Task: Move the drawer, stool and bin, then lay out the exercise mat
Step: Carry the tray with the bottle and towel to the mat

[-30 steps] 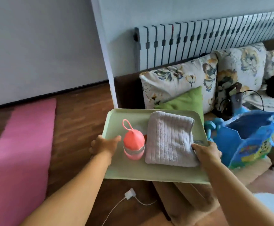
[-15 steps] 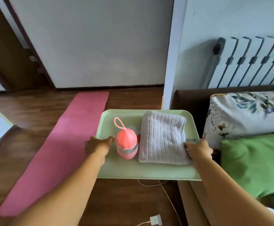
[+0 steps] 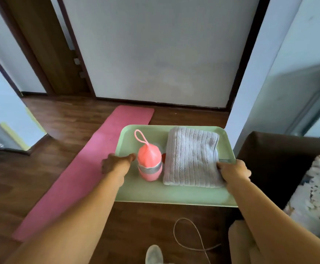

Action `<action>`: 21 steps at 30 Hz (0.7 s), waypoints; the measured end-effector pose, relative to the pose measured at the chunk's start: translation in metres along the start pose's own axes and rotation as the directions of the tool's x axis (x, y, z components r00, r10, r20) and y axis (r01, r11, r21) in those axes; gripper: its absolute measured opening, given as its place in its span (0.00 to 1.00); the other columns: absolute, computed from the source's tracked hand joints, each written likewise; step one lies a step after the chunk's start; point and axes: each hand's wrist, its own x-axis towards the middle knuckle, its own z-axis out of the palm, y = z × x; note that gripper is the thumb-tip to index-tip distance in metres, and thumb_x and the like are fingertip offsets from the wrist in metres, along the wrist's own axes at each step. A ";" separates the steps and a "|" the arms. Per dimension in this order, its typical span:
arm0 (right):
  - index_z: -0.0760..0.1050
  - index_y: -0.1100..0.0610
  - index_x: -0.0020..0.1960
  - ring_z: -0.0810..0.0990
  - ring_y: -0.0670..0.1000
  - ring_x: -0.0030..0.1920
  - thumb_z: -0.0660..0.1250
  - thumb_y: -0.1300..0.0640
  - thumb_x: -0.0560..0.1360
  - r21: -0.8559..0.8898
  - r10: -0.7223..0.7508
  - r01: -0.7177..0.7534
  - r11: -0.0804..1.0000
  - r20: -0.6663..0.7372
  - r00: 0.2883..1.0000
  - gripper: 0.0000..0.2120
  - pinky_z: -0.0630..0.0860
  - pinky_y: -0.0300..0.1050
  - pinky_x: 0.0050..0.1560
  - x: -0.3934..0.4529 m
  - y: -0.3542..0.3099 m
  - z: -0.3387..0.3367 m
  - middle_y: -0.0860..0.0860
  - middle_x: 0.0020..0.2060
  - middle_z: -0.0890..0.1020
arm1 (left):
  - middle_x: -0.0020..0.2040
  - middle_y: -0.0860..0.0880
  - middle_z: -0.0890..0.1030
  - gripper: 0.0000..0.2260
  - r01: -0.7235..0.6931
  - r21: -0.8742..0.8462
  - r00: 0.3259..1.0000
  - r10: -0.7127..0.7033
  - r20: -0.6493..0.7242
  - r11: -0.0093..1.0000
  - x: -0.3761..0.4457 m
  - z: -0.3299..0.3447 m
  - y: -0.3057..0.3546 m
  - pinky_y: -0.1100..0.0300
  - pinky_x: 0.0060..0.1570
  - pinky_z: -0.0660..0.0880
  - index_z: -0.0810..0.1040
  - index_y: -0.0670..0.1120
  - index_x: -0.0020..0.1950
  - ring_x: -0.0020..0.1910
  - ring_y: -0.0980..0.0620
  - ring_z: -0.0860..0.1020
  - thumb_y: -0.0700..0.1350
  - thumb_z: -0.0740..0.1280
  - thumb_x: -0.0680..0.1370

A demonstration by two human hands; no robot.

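Your left forearm covers the tray [image 3: 176, 195] left rim; small red thing [image 3: 163, 155] behind bottle [image 3: 149, 164] mostly hidden; cushion [image 3: 315, 197] cropped right.

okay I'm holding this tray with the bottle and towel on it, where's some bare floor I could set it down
Bare wood floor lies between the pink mat and the doorway on the left, and ahead by the far wall. Below the tray a white cable loops across the floor, and the sofa crowds the right.
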 end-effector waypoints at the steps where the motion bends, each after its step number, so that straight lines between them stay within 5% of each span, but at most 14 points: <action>1: 0.72 0.58 0.63 0.73 0.63 0.57 0.72 0.48 0.68 -0.005 0.000 0.000 1.000 0.000 1.000 0.27 0.74 0.55 0.59 0.008 -0.012 0.011 0.60 0.60 0.72 | 0.58 0.39 0.75 0.29 0.008 -0.009 1.000 -0.008 0.001 1.000 0.016 0.003 0.006 0.46 0.52 0.78 0.74 0.42 0.62 0.55 0.37 0.75 0.60 0.69 0.68; 5: 0.71 0.58 0.62 0.73 0.63 0.57 0.72 0.48 0.69 -0.031 -0.005 0.005 1.000 -0.006 1.000 0.26 0.73 0.56 0.60 0.043 -0.057 0.054 0.60 0.58 0.71 | 0.60 0.38 0.74 0.31 0.025 -0.004 1.000 -0.025 0.001 1.000 0.078 0.017 0.033 0.47 0.53 0.76 0.73 0.41 0.64 0.57 0.37 0.73 0.61 0.68 0.69; 9: 0.72 0.58 0.62 0.75 0.64 0.54 0.69 0.48 0.68 -0.035 -0.004 0.004 0.999 -0.010 1.000 0.25 0.75 0.58 0.58 0.084 -0.113 0.109 0.60 0.55 0.72 | 0.61 0.38 0.72 0.32 0.005 0.016 1.000 -0.005 -0.009 1.000 0.159 0.029 0.075 0.52 0.41 0.67 0.71 0.42 0.65 0.59 0.37 0.70 0.61 0.69 0.69; 21: 0.73 0.57 0.61 0.75 0.65 0.53 0.69 0.47 0.65 0.010 0.057 -0.057 0.998 -0.031 0.998 0.27 0.74 0.58 0.59 0.204 -0.263 0.250 0.62 0.57 0.75 | 0.62 0.38 0.72 0.30 -0.019 0.064 1.000 0.019 0.001 0.998 0.372 0.061 0.212 0.50 0.55 0.71 0.73 0.42 0.64 0.60 0.37 0.68 0.59 0.69 0.70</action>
